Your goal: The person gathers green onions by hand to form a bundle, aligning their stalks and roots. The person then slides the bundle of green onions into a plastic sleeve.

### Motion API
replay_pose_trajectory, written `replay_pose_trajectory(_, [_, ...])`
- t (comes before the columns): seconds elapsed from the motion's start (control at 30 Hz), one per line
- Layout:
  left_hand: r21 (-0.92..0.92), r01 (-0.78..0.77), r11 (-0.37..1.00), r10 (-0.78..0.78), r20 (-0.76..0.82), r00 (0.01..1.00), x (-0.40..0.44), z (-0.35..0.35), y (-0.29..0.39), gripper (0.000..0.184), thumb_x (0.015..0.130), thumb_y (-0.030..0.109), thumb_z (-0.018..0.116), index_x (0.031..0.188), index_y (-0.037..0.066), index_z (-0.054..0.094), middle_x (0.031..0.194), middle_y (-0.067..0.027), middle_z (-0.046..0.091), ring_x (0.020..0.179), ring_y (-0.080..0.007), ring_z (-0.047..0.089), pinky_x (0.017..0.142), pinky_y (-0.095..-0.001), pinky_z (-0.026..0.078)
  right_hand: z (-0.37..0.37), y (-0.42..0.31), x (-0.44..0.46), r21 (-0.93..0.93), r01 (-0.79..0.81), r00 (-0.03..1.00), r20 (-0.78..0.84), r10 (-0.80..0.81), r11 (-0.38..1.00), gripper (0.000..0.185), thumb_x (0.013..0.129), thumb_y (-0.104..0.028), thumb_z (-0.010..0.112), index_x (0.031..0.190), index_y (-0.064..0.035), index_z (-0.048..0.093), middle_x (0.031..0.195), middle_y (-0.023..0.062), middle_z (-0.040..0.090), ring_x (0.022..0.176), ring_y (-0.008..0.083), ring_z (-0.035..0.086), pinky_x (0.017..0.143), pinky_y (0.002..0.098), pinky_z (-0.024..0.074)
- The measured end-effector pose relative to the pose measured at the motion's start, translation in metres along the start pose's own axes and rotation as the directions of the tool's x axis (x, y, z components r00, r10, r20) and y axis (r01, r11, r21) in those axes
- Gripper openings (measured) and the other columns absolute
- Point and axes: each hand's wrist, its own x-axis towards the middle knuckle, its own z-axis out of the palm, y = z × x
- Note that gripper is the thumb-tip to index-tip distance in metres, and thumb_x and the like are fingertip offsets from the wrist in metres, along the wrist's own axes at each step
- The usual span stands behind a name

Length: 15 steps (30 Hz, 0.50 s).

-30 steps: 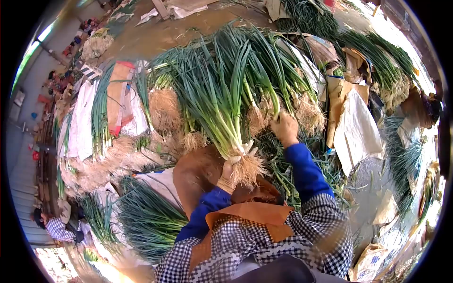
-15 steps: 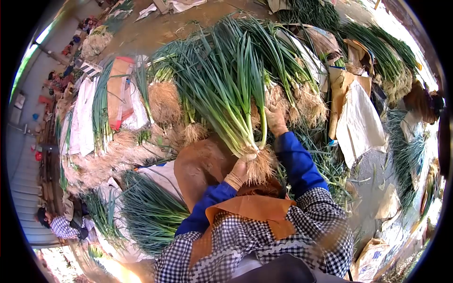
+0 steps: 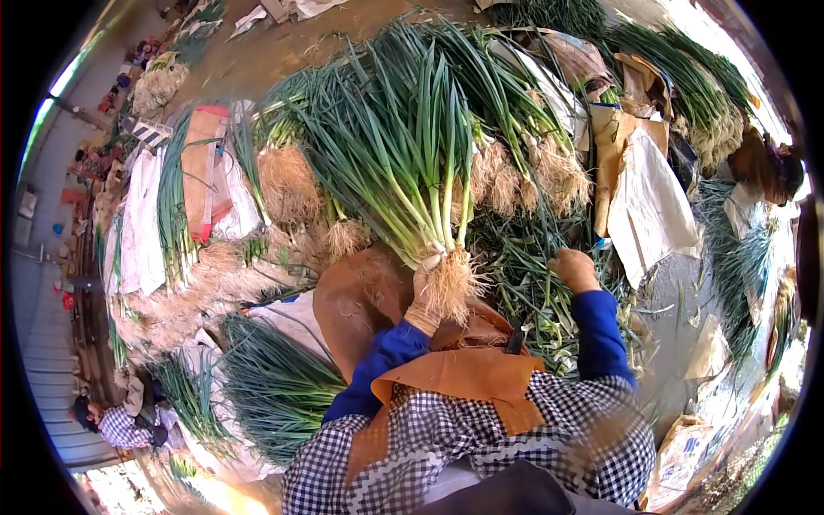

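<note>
Fingers of our left hand [image 3: 423,305] are gripping 1 green-onion bundle [image 3: 412,184] just above its roots [image 3: 452,287], before our lap; our right hand [image 3: 575,270] is hovering over loose leaves [image 3: 524,287], fingers curling inward, contents unclear.

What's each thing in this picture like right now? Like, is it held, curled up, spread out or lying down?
Left grip: closed around the held green bunch's base.
Right grip: curled; can't tell if it holds anything.
Held green bunch: leaves fanned out, roots attached.
Loose green leaves: scattered.
Lower-left green bunch: lying down.
White sheet: spread out, creased.
Checked clothing: worn.
</note>
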Motion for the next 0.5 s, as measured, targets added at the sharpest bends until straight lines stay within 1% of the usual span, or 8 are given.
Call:
replay_pose_trajectory(0.03, [0.026,-0.046,0.999,0.045,0.021,0.999,-0.002,0.006,0.0,0.031,0.082,0.008,0.05,0.11,-0.004,0.052,0.105,-0.0211,0.057,0.091,-0.0316,0.06,0.076,-0.0432,0.054,0.015,0.007,0.021,-0.259,0.007,0.997,-0.076,-0.028,0.966,0.037,0.09,-0.04,0.051,0.096,-0.004,0.061,0.078,0.003,0.063,0.07,0.0184,0.06,0.061,0.032,0.0472])
replay_pose_trajectory(0.07, [-0.039,0.083,0.996,-0.08,0.072,0.994,0.0,0.01,0.004,0.031,0.081,0.008,0.05,0.11,-0.004,0.052,0.104,-0.0208,0.057,0.09,-0.0311,0.06,0.076,-0.0428,0.054,0.009,-0.015,0.036,0.338,-0.015,1.0,0.024,0.007,0.941,0.04,0.09,-0.042,0.05,0.102,-0.0059,0.061,0.087,0.0029,0.064,0.073,0.0191,0.06,0.064,0.0356,0.0476])
replay_pose_trajectory(0.1, [-0.102,0.208,0.973,-0.196,0.117,0.974,-0.005,0.009,0.008,0.03,0.081,0.007,0.05,0.109,-0.004,0.052,0.103,-0.0204,0.057,0.088,-0.0307,0.06,0.075,-0.0425,0.054,0.01,-0.051,0.046,0.808,-0.101,0.989,0.146,-0.031,0.58,0.043,0.089,-0.045,0.048,0.107,-0.0078,0.061,0.096,0.0028,0.064,0.076,0.0199,0.06,0.067,0.0393,0.0479])
replay_pose_trajectory(0.23, [-0.1,0.237,0.966,-0.226,0.113,0.968,-0.008,0.0,0.014,0.025,0.08,0.009,0.052,0.105,0.003,0.054,0.101,-0.0188,0.056,0.09,-0.0314,0.058,0.072,-0.0418,0.054,0.027,-0.144,0.094,0.925,-0.379,0.924,0.378,-0.06,-0.006,0.04,0.091,-0.041,0.046,0.107,-0.0062,0.058,0.105,0.0124,0.056,0.075,0.0162,0.056,0.061,0.0298,0.0476])
replay_pose_trajectory(0.3, [-0.038,0.069,0.997,-0.064,0.119,0.991,0.0,-0.02,0.015,0.03,0.081,0.013,0.052,0.109,0.002,0.053,0.1,-0.019,0.056,0.09,-0.0307,0.058,0.071,-0.0408,0.054,0.056,-0.156,0.085,0.924,0.209,0.95,-0.115,-0.289,0.321,0.035,0.093,-0.037,0.043,0.102,-0.0062,0.057,0.088,0.0097,0.056,0.072,0.0149,0.053,0.058,0.0269,0.0458])
replay_pose_trajectory(0.33, [-0.051,0.053,0.997,-0.044,0.166,0.985,-0.003,-0.012,0.014,0.032,0.082,0.016,0.052,0.11,0.001,0.052,0.101,-0.0193,0.056,0.09,-0.0299,0.058,0.07,-0.0399,0.054,0.076,-0.149,0.082,0.968,0.001,0.964,0.066,-0.259,0.252,0.031,0.093,-0.034,0.041,0.099,-0.0069,0.056,0.076,0.0046,0.053,0.072,0.0143,0.052,0.058,0.0285,0.0453])
replay_pose_trajectory(0.4, [-0.071,0.13,0.989,-0.106,0.277,0.955,-0.016,0.017,0.012,0.038,0.084,0.023,0.051,0.111,-0.003,0.049,0.103,-0.0189,0.055,0.086,-0.0274,0.058,0.068,-0.0374,0.054,0.07,-0.146,0.034,0.887,0.137,0.944,0.018,-0.328,0.441,0.033,0.094,-0.032,0.042,0.102,-0.0036,0.056,0.077,0.0032,0.056,0.069,0.0139,0.052,0.06,0.0257,0.0435])
replay_pose_trajectory(0.5, [-0.227,0.203,0.952,-0.119,0.334,0.935,-0.021,0.029,0.017,0.048,0.084,0.026,0.053,0.123,-0.002,0.043,0.106,-0.0193,0.052,0.081,-0.0231,0.056,0.065,-0.0318,0.054,0.053,-0.084,-0.008,0.167,0.131,0.911,0.368,-0.185,0.977,0.034,0.091,-0.035,0.046,0.107,-0.0084,0.059,0.092,0.0084,0.064,0.086,0.0228,0.062,0.073,0.036,0.0489])
